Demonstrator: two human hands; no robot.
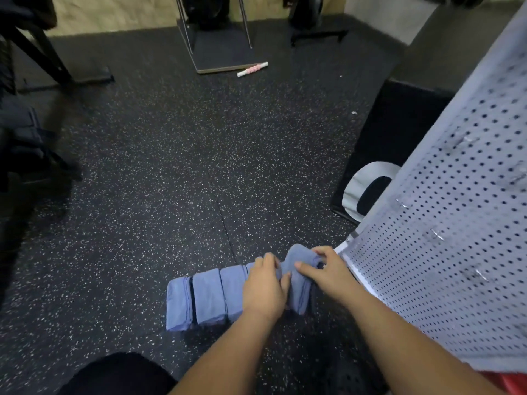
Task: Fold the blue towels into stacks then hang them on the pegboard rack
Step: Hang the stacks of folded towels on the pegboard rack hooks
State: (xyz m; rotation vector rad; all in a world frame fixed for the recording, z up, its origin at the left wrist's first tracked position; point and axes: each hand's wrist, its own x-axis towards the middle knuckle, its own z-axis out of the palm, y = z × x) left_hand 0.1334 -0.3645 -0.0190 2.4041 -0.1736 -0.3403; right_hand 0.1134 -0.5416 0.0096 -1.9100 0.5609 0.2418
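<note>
Blue towel (299, 295) between curled fingers (306, 269)

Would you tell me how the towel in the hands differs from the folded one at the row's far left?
The held towel is bunched and rounded, gripped by the left hand and right hand; the far-left towel lies flat, a neat rectangle, untouched. The held towel sits beside the pegboard; the far-left towel is farthest from it. Both are blue.
</note>
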